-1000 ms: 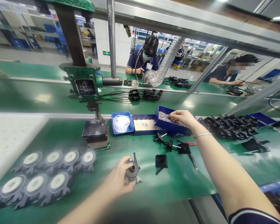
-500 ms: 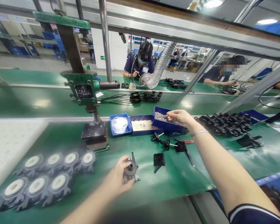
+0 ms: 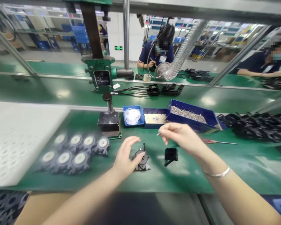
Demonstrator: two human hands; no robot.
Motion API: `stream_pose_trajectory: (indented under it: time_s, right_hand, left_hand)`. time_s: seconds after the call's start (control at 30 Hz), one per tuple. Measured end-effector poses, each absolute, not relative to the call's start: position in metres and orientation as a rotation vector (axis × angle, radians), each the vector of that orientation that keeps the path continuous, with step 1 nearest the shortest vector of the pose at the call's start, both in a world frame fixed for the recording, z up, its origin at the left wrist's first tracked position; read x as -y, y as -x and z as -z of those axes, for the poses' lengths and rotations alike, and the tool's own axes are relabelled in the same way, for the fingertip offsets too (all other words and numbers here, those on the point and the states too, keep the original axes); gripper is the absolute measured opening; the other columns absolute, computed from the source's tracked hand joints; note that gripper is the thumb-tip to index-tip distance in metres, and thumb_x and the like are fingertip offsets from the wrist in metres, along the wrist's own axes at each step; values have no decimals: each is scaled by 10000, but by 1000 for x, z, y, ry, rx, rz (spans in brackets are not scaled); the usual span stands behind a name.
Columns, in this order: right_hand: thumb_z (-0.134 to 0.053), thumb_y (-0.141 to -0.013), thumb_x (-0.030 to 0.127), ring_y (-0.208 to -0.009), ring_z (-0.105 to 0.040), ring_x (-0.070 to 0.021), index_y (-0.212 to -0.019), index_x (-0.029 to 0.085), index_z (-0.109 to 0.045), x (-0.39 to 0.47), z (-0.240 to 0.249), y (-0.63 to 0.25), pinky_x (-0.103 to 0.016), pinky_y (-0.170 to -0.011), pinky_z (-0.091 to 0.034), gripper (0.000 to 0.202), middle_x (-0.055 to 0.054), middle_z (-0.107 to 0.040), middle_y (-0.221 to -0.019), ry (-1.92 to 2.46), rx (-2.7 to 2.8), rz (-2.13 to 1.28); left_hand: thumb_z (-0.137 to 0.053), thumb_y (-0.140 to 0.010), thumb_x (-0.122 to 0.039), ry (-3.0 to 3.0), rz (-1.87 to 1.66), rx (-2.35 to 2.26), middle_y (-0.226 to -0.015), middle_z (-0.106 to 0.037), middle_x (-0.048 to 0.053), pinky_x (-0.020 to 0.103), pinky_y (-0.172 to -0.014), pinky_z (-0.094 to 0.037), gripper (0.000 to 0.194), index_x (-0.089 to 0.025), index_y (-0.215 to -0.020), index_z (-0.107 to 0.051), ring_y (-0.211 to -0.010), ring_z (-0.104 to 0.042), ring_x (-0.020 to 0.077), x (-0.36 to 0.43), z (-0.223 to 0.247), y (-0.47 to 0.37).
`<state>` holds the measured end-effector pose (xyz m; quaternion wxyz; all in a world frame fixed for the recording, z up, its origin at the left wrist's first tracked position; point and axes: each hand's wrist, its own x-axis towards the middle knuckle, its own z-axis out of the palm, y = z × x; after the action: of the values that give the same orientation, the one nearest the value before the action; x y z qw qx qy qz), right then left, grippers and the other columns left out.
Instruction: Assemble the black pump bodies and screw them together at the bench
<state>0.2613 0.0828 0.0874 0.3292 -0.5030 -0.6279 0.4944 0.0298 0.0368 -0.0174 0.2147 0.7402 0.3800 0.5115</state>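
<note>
My left hand [image 3: 127, 155] is open over a dark grey round housing with a central hole [image 3: 142, 157], which rests on the green bench. Its fingers are spread and the thumb lies across the housing's edge; I cannot tell whether it touches. My right hand [image 3: 179, 135] is closed in a pinch on a small metal pin [image 3: 158, 134], in front of the blue bins. Many such pins fill the tilted blue bin [image 3: 210, 116] behind it. A black square part with an arm [image 3: 171, 155] lies just below the right hand.
A green-framed press [image 3: 101, 78] stands behind several housings with white rings [image 3: 80, 158]. Beside it are a blue tray of white rings [image 3: 132, 116] and a bin of small pale pieces [image 3: 155, 118]. A screwdriver [image 3: 209, 141] and black parts [image 3: 259, 128] lie right. A co-worker [image 3: 156, 50] sits opposite.
My right hand has come out of the pin bin toward me with a pin. My left hand has loosened its grip on the housing, which now rests on the bench. The view has shifted.
</note>
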Motion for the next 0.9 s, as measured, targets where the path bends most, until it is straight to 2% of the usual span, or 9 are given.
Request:
stream_pose_trajectory:
  time_s: [0.07, 0.2, 0.37, 0.57, 0.77, 0.9]
  right_hand:
    - [-700, -832, 483, -570, -567, -126, -803, 167, -685, -65, -79, -237, -270, -603, -473, 318, 2, -627, -616, 1248, 1666, -1423]
    - [-703, -832, 477, -565, -534, -121, -772, 174, -663, -52, -63, -213, -271, -611, -450, 311, 27, -585, -578, 1151, 1552, -1537]
    - [-716, -828, 465, -546, -509, -118, -736, 185, -638, -47, -47, -204, -275, -610, -434, 305, 30, -587, -555, 1100, 1411, -1594]
    - [-643, -893, 451, -584, -551, -140, -771, 211, -628, -39, -46, -211, -291, -652, -471, 270, 17, -600, -590, 1203, 1458, -1322]
    - [-587, -927, 385, -640, -575, -160, -762, 212, -640, -36, -32, -239, -293, -610, -442, 245, -17, -623, -719, 1417, 2013, -855]
    - [-538, -961, 351, -677, -601, -170, -775, 212, -627, -33, -15, -245, -295, -625, -461, 249, -27, -645, -753, 1429, 2197, -757]
  left_hand:
    - [-679, -882, -252, -2022, -1459, -1013, -1056, -656, 74, 352, -889, -546, 392, -210, -1240, -525, -1018, -627, 192, -41, 4, -35]
    - [-658, -905, -260, -1983, -1509, -980, -866, -683, 30, 272, -752, -547, 99, -190, -974, -663, -816, -653, 141, -42, -6, -37]
    - [-682, -886, -234, -1778, -1536, -971, -772, -711, 11, 266, -724, -534, 82, -191, -818, -702, -760, -663, 136, -33, -4, -30]
    - [-661, -900, -267, -1604, -1480, -1107, -747, -715, 30, 326, -782, -533, 129, -186, -808, -701, -805, -671, 180, -25, -5, -18]
    - [-643, -900, -225, -1843, -1192, -1223, -871, -715, 29, 286, -773, -534, 69, -194, -889, -704, -832, -660, 162, -22, -1, 3]
    - [-657, -887, -217, -1863, -1097, -1253, -878, -712, 23, 274, -758, -539, 48, -200, -890, -702, -823, -659, 161, -21, 3, 7]
